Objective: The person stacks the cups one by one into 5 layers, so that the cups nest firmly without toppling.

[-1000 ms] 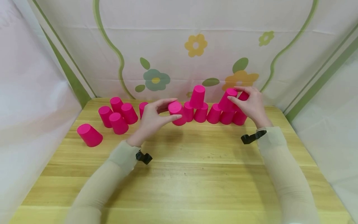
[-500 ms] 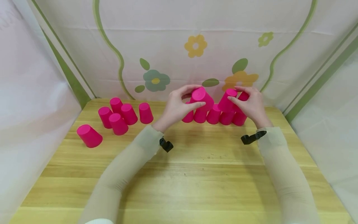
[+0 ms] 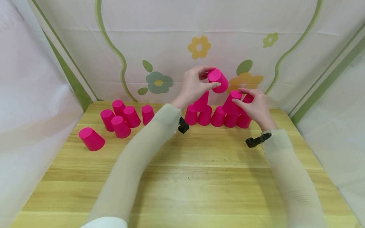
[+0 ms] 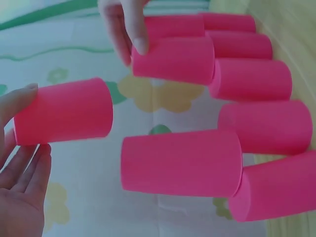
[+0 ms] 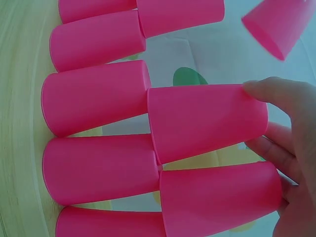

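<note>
In the head view my left hand (image 3: 195, 85) grips an upside-down pink plastic cup (image 3: 220, 84) by its sides, in the air above a stacked row. That held cup (image 4: 69, 111) hangs tilted, apart from the others in the left wrist view. My right hand (image 3: 256, 106) pinches the top of a second-tier cup (image 5: 205, 121), which stands across two bottom cups. Next to it, on the right end, is another second-tier cup (image 5: 222, 200), partly behind the right fingers. A further second-tier cup (image 3: 201, 101) stands at the left of the row, partly behind the left hand.
Several bottom-row cups (image 3: 218, 116) stand side by side on the wooden table (image 3: 199, 183). To the left is a loose group of upside-down cups (image 3: 121, 126), with one cup (image 3: 92, 139) nearer the front. A flowered cloth (image 3: 176, 57) hangs behind the table.
My left hand has carried its cup right and upward from the left end of the row, past the left second-tier cup. My right hand stays at its cup.
</note>
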Motion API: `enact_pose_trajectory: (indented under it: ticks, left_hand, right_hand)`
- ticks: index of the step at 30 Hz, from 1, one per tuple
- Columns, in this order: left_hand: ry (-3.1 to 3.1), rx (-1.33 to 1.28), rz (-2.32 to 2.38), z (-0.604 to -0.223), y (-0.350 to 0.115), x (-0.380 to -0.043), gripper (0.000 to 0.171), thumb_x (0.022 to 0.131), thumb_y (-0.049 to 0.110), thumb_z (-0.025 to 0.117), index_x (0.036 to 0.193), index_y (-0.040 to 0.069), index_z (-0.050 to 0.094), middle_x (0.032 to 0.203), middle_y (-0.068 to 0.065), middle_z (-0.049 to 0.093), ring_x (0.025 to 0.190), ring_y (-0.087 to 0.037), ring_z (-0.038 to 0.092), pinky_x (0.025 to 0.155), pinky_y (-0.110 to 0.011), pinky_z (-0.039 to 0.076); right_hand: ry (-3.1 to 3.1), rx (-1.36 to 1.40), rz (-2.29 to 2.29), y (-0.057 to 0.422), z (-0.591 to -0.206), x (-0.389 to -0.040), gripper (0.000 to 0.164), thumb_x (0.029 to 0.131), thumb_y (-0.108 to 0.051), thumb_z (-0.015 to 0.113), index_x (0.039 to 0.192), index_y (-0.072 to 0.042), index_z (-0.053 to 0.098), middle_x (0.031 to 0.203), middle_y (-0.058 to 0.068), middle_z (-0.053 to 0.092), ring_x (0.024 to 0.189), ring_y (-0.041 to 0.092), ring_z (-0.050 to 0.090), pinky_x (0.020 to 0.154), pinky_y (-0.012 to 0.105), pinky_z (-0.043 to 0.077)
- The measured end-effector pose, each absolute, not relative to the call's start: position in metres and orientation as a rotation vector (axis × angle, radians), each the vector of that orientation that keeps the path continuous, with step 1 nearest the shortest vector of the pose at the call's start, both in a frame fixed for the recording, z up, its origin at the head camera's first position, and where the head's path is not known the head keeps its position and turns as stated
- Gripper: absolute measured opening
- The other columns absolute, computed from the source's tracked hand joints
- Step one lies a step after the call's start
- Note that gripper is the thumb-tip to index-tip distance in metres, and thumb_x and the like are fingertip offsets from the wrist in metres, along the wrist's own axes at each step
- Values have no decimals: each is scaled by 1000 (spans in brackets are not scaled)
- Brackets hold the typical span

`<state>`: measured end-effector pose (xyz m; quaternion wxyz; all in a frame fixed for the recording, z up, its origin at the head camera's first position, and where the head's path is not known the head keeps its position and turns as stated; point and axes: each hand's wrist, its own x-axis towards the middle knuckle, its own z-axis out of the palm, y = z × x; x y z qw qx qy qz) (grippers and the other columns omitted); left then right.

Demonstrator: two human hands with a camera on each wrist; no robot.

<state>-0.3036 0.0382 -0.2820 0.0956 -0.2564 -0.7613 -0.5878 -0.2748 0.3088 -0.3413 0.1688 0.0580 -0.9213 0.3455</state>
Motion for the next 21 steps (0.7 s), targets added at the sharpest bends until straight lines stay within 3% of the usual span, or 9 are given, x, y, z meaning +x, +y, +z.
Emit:
enact_pose_trajectory:
  ticks: [11, 21]
  left_hand:
    - [-2514, -777, -1443, -301, 53, -324, 55, 86, 22, 85, 136, 9, 64, 126, -1, 67, 111, -13, 62, 88, -16, 52]
    - [-2768, -826, -1024, -315, 61, -322, 59, 86, 37, 84, 139, 20, 65, 119, 5, 61, 110, -15, 48, 78, -16, 48]
  right_hand:
    - [-2622, 158, 988, 309, -342, -274, 59, 90, -46, 77, 139, -15, 65, 132, 10, 60, 116, 27, 51, 80, 35, 50]
    - [-2616, 161, 996, 309, -341, -273, 59, 90, -46, 77, 139, -15, 65, 132, 10, 60, 118, 28, 51, 81, 36, 49]
